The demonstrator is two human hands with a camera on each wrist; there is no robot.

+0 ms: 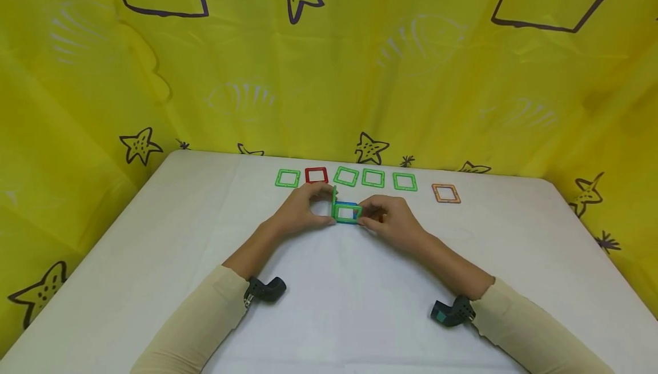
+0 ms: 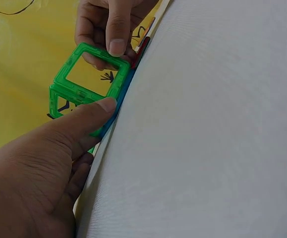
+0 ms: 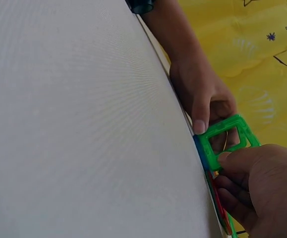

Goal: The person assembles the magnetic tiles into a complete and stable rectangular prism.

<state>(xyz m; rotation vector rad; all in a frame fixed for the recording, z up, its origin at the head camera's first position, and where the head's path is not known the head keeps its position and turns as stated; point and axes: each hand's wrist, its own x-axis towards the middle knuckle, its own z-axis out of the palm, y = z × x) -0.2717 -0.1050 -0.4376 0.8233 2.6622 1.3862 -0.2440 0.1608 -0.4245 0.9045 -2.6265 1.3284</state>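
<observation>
In the head view, a small structure of square magnetic tiles stands at the table's middle. A blue tile [image 1: 345, 202] lies flat as its base, with one green tile [image 1: 334, 205] upright along the left side and another green tile [image 2: 68, 63] upright at the front. My left hand [image 1: 300, 209] holds the left corner, its thumb [image 2: 103, 105] on the front tile's lower part and its fingers reaching round behind. From the right, my right hand [image 1: 393, 220] pinches the front tile's right edge, thumb [image 3: 225, 157] in front and the other fingers partly hidden behind.
Behind the structure runs a row of flat tiles: several green ones [image 1: 372, 186], a red one [image 1: 316, 169] near my left fingers, and an orange one [image 1: 446, 201] at the right. The white table [image 1: 329, 305] ends at a yellow patterned curtain [image 1: 329, 77].
</observation>
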